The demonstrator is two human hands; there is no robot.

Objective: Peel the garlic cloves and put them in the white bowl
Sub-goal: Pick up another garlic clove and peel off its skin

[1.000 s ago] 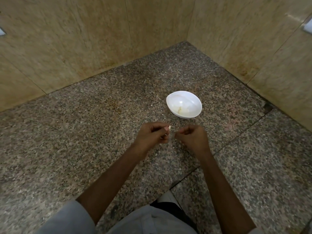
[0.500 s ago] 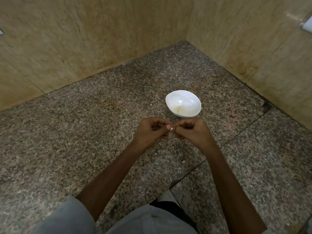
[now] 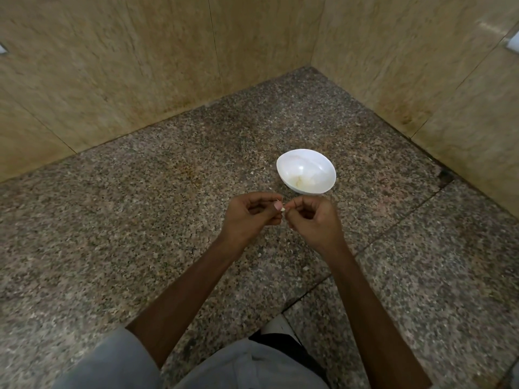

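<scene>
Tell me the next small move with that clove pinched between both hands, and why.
Probably pull at the skin with the right hand while the left hand pinches the garlic clove steady. Both hands meet on the small pale clove, on the near side of the white bowl. It is too small to tell whether skin remains, so dropping it in looks premature.

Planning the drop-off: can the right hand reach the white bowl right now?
Probably yes: the white bowl sits just beyond the right hand, nothing between them, though it and the left hand pinch a garlic clove.
</scene>
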